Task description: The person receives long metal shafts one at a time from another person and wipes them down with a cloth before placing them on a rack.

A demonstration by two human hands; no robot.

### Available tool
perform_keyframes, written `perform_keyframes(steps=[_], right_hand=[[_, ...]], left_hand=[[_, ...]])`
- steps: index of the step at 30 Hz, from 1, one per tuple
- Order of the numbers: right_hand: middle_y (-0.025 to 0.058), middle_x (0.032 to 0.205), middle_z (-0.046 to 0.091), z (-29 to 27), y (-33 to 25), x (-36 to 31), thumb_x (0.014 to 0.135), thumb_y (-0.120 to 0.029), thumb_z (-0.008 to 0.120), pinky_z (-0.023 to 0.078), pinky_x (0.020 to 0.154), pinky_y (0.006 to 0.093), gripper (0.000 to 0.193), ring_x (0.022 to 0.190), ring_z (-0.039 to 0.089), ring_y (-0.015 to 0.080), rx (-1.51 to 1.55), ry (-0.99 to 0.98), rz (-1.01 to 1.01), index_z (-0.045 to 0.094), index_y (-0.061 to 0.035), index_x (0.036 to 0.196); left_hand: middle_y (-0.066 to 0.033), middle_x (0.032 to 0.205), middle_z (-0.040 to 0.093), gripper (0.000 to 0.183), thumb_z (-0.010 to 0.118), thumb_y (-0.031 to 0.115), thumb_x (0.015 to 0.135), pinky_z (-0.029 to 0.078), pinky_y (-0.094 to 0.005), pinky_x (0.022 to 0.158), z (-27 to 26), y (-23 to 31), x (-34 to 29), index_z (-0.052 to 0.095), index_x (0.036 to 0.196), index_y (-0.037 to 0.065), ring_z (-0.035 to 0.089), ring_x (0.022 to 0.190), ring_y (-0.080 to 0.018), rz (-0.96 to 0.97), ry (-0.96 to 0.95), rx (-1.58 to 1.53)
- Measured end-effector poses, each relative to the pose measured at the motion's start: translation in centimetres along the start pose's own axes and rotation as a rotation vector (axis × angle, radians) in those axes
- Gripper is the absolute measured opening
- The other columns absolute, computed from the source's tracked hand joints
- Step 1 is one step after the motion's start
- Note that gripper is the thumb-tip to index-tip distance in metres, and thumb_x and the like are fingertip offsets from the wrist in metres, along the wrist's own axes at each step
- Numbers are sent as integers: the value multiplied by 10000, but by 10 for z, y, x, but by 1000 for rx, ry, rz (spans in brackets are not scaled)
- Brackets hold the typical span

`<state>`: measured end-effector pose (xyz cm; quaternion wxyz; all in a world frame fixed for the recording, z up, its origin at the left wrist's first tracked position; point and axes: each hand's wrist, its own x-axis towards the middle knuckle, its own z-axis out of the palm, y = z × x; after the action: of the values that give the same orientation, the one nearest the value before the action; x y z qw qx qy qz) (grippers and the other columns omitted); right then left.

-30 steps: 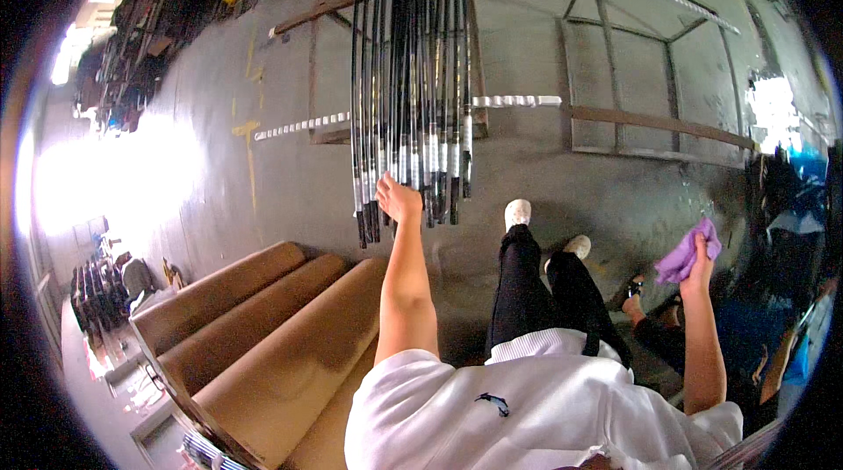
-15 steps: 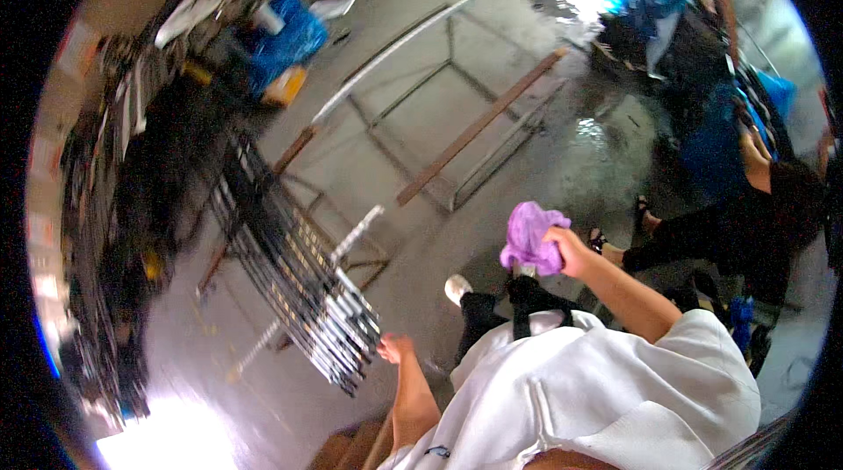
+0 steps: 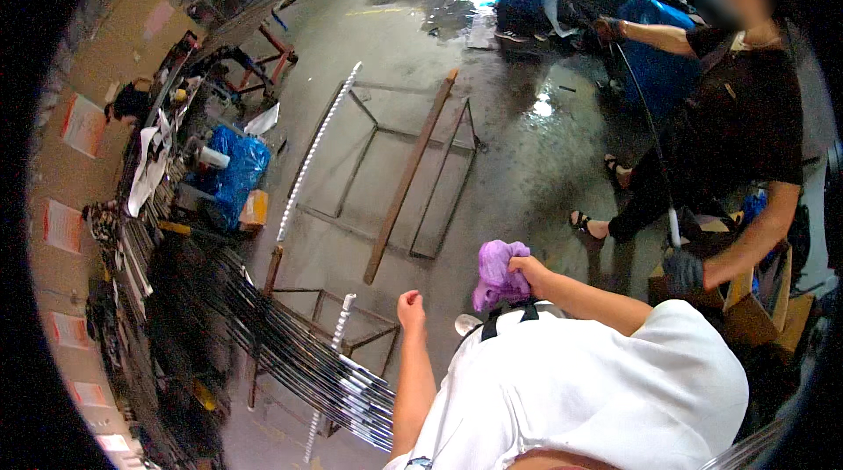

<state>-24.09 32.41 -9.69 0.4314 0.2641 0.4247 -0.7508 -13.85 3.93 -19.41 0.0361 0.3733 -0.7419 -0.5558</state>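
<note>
Holding a purple cloth (image 3: 499, 274): right grip (image 3: 530, 272) — left grip (image 3: 410, 309) nearby.

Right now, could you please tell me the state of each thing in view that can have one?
Left hand: raised, fingers bent, nothing visible in it.
Right hand: closed on the purple cloth.
Purple cloth: bunched up.
Black rods: lying side by side across a rack.
Co-worker's rod: slanted, held between two gloved hands.
Floor: shiny in patches, possibly wet.
</note>
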Motion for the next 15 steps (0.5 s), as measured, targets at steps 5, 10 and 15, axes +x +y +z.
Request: perform_keyframes(steps=[5, 10, 15], right_hand=[[76, 752, 549, -13, -14, 1, 633, -57, 493, 489, 668, 348, 230, 693, 569, 216, -77, -37, -83, 528, -52, 861], [112, 802, 571, -34, -34, 4, 681, -62, 471, 505, 681, 386, 282, 709, 589, 239, 88, -83, -128, 519, -23, 956], [97, 826, 571, -24, -34, 16, 686, -50, 460, 497, 718, 393, 313, 742, 590, 239, 10, -213, -103, 507, -20, 994]], left_hand=[[-61, 1021, 582, 242, 558, 130, 820, 422, -265, 768, 39, 141, -34, 554, 1044, 39, 546, 911, -145, -84, -437, -303], [-92, 1343, 348, 675, 514, 487, 793, 253, -300, 950, 46, 331, -136, 350, 1286, 56, 359, 1183, -176, 583, -1026, -568], [-280, 1297, 297, 788, 568, 549, 739, 208, -503, 972, 34, 414, -213, 284, 1347, 137, 344, 1212, -264, 823, -1440, -1023]])
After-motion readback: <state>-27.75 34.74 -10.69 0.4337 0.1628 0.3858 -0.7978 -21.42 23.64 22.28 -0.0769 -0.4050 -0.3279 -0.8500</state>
